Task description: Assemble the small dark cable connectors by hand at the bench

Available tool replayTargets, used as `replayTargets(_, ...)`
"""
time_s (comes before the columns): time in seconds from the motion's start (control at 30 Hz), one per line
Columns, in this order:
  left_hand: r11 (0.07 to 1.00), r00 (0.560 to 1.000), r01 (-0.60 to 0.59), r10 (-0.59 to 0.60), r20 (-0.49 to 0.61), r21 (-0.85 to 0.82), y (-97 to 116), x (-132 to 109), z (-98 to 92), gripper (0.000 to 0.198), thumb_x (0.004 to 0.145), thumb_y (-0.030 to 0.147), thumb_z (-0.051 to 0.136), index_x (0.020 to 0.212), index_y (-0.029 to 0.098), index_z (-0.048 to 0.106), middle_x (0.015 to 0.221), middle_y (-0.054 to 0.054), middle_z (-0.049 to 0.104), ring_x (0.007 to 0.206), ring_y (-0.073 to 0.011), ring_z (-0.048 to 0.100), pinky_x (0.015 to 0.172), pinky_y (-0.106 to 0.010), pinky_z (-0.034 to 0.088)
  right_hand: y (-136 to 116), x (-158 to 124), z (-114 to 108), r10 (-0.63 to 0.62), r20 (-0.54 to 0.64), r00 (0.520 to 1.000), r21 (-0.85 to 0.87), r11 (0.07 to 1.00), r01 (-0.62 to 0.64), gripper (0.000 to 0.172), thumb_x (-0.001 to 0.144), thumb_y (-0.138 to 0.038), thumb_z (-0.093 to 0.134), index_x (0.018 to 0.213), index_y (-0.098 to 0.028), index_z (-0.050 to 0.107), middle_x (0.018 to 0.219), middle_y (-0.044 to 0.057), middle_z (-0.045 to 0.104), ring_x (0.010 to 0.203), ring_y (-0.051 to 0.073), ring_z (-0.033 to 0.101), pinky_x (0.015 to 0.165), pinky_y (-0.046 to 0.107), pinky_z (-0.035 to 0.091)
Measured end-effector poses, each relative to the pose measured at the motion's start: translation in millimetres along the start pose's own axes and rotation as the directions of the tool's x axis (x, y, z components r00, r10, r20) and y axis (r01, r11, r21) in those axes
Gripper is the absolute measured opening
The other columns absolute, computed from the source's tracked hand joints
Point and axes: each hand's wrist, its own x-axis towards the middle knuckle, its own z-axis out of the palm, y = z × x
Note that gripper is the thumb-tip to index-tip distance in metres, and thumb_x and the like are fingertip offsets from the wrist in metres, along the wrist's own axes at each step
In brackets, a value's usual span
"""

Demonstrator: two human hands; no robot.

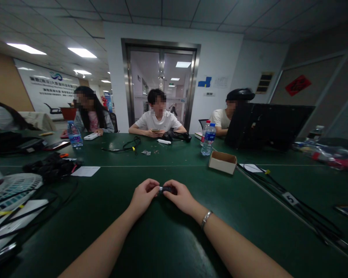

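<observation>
My left hand [143, 195] and my right hand [180, 197] meet over the dark green table [162, 231], both with fingers curled. Between their fingertips sits a small dark cylindrical object with a silvery end [165, 189]; both hands pinch it. What the object is I cannot make out. My right wrist carries a metal bracelet [205, 218].
A small open cardboard box [222, 161] stands ahead to the right, with water bottles [208, 138] behind it and another bottle [74, 135] at left. Black cables [292, 199] run along the right; a fan and cables [8, 193] lie at left. Three people sit across, a laptop [263, 125] before one.
</observation>
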Motion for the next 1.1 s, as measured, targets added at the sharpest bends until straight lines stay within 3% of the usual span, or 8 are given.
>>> replayTargets(0.4, 0.999, 0.999, -0.037, 0.037, 0.018, -0.023, -3.9, 2.1, 0.5, 0.027, 0.071, 0.039, 0.063, 0.086, 0.017, 0.061, 0.084, -0.003, 0.063, 0.076, -0.016, 0.06, 0.07, -0.028, 0.049, -7.2, -0.6, 1.7, -0.13, -0.025, 0.991, -0.119, 0.985, 0.126, 0.023, 0.083, -0.037, 0.058, 0.1, -0.022, 0.064, 0.093, 0.004, 0.062, 0.084, 0.016, 0.056, 0.076, 0.029, 0.044)
replayTargets(0.7, 0.998, 0.992, -0.047, 0.042, 0.117, 0.043, 1.5, -3.2, 1.7, 0.026, 0.074, 0.037, 0.059, 0.092, 0.019, 0.062, 0.091, -0.004, 0.064, 0.082, -0.0167, 0.059, 0.074, -0.029, 0.047, -14.5, -8.1, -18.3, -0.133, 0.077, 0.988, -0.278, 0.949, 0.149, 0.018, 0.084, -0.033, 0.056, 0.095, -0.024, 0.065, 0.089, 0.004, 0.062, 0.08, 0.017, 0.056, 0.071, 0.029, 0.043)
replayTargets(0.8, 0.999, 0.993, -0.019, 0.016, 0.114, 0.032, 2.9, -3.0, 0.1, 0.025, 0.077, 0.034, 0.055, 0.096, 0.018, 0.06, 0.093, -0.005, 0.063, 0.081, -0.016, 0.059, 0.073, -0.029, 0.047, -6.4, -7.4, -34.6, -0.111, 0.062, 0.992, -0.294, 0.948, 0.124, 0.018, 0.082, -0.035, 0.057, 0.093, -0.023, 0.065, 0.091, 0.004, 0.063, 0.081, 0.018, 0.056, 0.072, 0.031, 0.043)
replayTargets(0.93, 0.999, 0.993, 0.035, -0.034, 0.116, -0.009, 5.4, -2.3, -3.5, 0.025, 0.078, 0.031, 0.053, 0.096, 0.016, 0.06, 0.092, -0.007, 0.062, 0.079, -0.0165, 0.058, 0.074, -0.032, 0.047, 4.1, -14.6, -71.1, 0.015, -0.004, 1.0, -0.333, 0.943, -0.016, 0.022, 0.083, -0.038, 0.053, 0.094, -0.024, 0.065, 0.093, 0.005, 0.065, 0.082, 0.02, 0.058, 0.073, 0.033, 0.044)
replayTargets(1.1, 0.998, 0.988, 0.033, -0.04, 0.147, 0.052, 8.3, -3.4, -3.7, 0.022, 0.079, 0.028, 0.05, 0.095, 0.017, 0.06, 0.089, -0.006, 0.062, 0.081, -0.0172, 0.058, 0.076, -0.033, 0.046, 14.3, -66.5, -144.0, 0.212, -0.125, 0.969, -0.489, 0.837, -0.246, 0.027, 0.081, -0.04, 0.046, 0.092, -0.022, 0.063, 0.096, 0.01, 0.066, 0.087, 0.023, 0.061, 0.08, 0.038, 0.046)
